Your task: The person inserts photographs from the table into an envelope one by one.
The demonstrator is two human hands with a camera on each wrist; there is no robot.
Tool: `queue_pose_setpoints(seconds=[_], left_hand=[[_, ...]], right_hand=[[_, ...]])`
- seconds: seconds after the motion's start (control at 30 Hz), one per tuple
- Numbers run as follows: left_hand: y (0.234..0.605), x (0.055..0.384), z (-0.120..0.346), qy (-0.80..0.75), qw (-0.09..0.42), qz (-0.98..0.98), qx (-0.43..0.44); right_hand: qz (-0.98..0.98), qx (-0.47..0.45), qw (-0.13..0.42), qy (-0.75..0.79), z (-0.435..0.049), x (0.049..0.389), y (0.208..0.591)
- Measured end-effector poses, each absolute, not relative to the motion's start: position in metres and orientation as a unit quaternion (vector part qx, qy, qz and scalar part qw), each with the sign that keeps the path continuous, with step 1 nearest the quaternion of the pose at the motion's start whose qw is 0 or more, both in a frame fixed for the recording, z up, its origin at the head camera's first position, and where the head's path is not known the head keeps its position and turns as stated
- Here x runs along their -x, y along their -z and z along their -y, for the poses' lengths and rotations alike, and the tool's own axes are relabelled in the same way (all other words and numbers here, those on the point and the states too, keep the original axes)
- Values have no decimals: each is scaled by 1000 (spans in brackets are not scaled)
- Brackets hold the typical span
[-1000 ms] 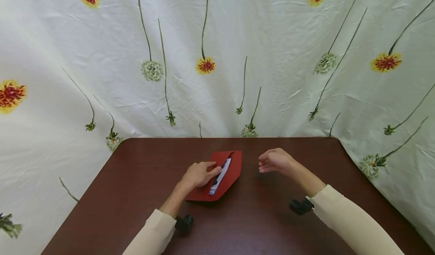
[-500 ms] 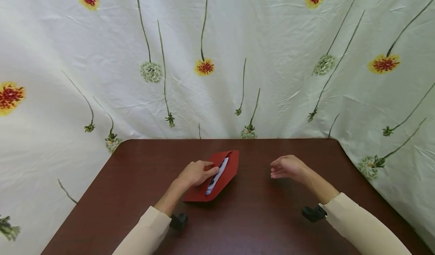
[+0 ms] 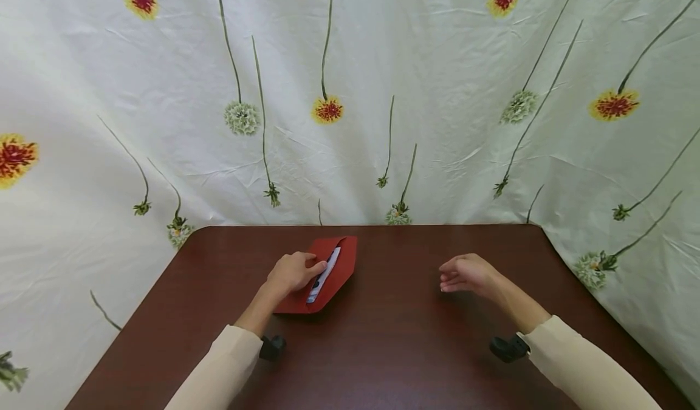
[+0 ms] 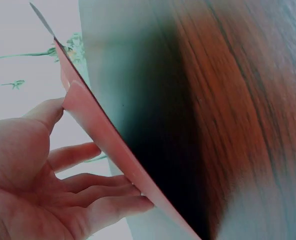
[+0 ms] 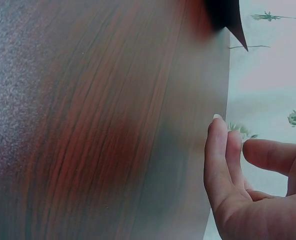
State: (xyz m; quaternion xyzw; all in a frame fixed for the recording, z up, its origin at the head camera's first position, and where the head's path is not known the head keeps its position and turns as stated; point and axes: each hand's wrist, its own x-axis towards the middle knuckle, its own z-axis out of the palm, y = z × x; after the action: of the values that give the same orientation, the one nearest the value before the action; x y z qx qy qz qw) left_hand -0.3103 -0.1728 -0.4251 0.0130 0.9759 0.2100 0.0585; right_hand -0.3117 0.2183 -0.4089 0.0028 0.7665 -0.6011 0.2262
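Note:
A red envelope [image 3: 335, 282] lies left of the table's middle, its slit gaping. White-and-blue printed paper [image 3: 324, 276] shows in the opening. My left hand [image 3: 292, 271] holds the envelope, thumb over the slit and fingers on its red face. From the left wrist, the envelope [image 4: 108, 132] stands at a slant with a dark shadow beside it, and several fingertips touch it. What lies under the hand is hidden. My right hand [image 3: 467, 273] hovers over the right part of the table with loosely bent fingers, holding nothing; the right wrist view shows a gap between thumb and fingers.
A dark reddish-brown table [image 3: 394, 343] extends beneath both hands. A white cloth [image 3: 448, 82] printed with flowers hangs behind it and along both sides. Black wrist cameras sit at the left cuff [image 3: 271, 347] and the right cuff [image 3: 510, 348].
The red envelope has shifted left across the table along with my left hand. My right hand has drawn away to the right and slightly nearer to me.

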Motion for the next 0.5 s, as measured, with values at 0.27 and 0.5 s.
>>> queue_pose_setpoints(seconds=[0.27, 0.5], left_hand=[[428, 312, 168, -186, 45, -981, -7], [428, 314, 149, -195, 28, -980, -1]], right_hand=[[-764, -9, 230, 602, -220, 311, 412], [-764, -8, 229, 603, -221, 311, 414]])
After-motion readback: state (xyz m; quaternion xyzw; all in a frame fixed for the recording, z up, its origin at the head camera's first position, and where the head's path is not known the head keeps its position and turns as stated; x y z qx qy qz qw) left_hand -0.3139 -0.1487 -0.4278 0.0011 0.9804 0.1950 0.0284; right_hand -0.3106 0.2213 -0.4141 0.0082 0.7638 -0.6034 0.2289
